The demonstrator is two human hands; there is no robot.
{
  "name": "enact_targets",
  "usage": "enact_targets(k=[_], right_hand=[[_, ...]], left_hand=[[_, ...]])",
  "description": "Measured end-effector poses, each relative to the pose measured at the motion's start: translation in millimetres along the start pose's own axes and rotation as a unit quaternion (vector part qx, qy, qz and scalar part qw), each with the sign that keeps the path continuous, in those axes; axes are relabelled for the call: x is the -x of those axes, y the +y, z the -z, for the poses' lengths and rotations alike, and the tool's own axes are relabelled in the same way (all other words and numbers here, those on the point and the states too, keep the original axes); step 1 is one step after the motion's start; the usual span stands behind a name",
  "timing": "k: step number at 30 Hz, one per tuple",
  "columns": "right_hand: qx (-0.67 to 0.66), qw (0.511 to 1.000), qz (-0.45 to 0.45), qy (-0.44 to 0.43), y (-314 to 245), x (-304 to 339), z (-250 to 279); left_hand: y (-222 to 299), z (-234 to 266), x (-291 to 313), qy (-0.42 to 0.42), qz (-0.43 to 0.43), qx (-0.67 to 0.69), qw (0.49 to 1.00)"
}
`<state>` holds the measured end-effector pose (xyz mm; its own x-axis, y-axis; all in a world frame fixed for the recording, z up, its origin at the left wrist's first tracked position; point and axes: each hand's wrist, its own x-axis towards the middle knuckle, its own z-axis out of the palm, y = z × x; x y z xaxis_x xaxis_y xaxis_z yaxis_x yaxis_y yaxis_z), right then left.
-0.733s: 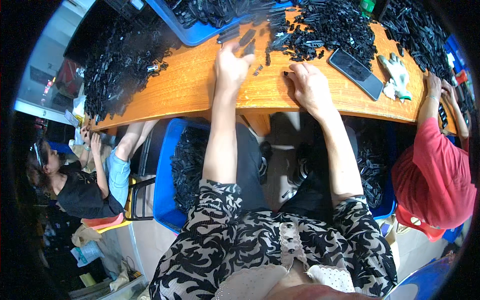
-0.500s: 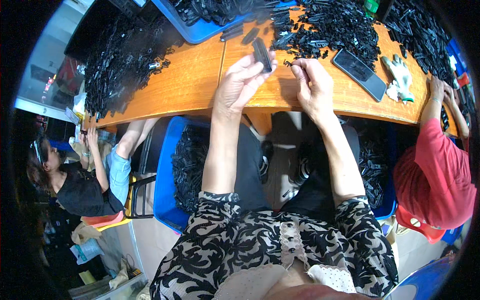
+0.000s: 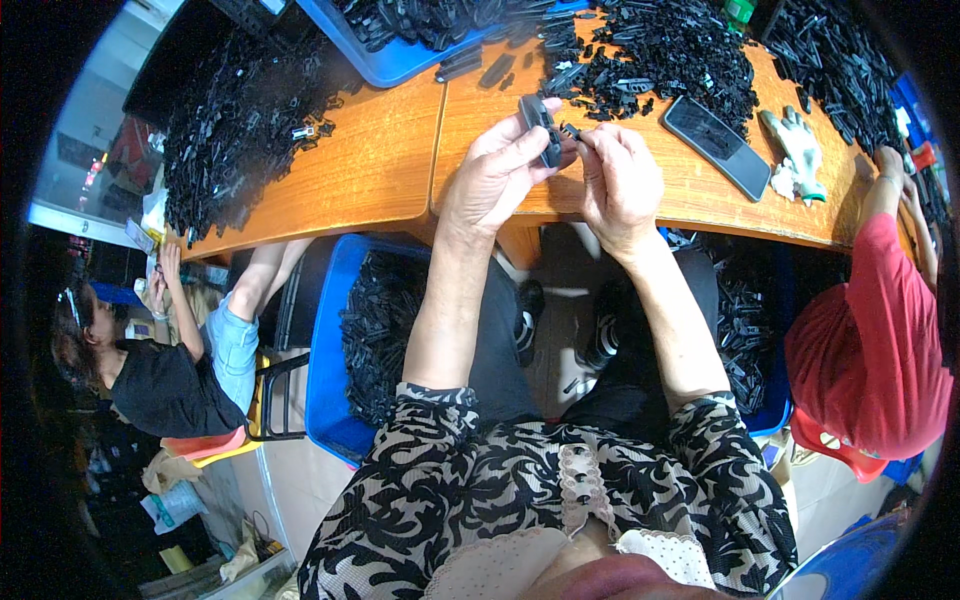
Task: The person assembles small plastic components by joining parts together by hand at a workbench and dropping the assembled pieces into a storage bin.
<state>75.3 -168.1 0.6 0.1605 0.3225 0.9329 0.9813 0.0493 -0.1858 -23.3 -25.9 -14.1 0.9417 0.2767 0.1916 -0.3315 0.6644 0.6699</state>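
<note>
Above the table's near edge, my left hand (image 3: 497, 180) grips a long black plastic part (image 3: 539, 128) between thumb and fingers, its hollow side turned toward my right hand. My right hand (image 3: 622, 185) pinches a small black plastic piece (image 3: 571, 131) close beside the long part. Whether the two pieces touch, I cannot tell. Just beyond my left hand, a few more long black parts (image 3: 497, 71) lie on the wooden table (image 3: 390, 150). A large heap of small black pieces (image 3: 660, 60) spreads past my right hand.
A smartphone (image 3: 716, 148) and a pale work glove (image 3: 797, 155) lie to the right. Blue bins of black parts stand at the back (image 3: 385, 70) and under the table (image 3: 325, 350). Another heap (image 3: 240, 130) covers the far left. Co-workers sit on both sides, one in red (image 3: 865, 340).
My left hand has turned the long part and moved it slightly right and down. My right hand has brought the small piece close to it.
</note>
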Motion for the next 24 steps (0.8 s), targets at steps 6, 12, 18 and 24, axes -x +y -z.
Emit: enact_targets(k=[6,12,18,24], right_hand=[[0.022,1.000,0.018,0.002,3,6,0],[0.032,0.999,0.016,0.007,-3,3,2],[0.053,0.998,0.022,-0.010,-7,1,3],[0.054,0.997,0.022,-0.055,-9,-1,7]], left_hand=[[-3,-1,-2,-0.001,-0.014,-0.034,0.999],[-4,-2,0,-0.019,-0.006,-0.036,0.999],[-4,-15,3,-0.004,0.003,-0.112,0.994],[-3,-16,4,0.007,-0.013,-0.114,0.993]])
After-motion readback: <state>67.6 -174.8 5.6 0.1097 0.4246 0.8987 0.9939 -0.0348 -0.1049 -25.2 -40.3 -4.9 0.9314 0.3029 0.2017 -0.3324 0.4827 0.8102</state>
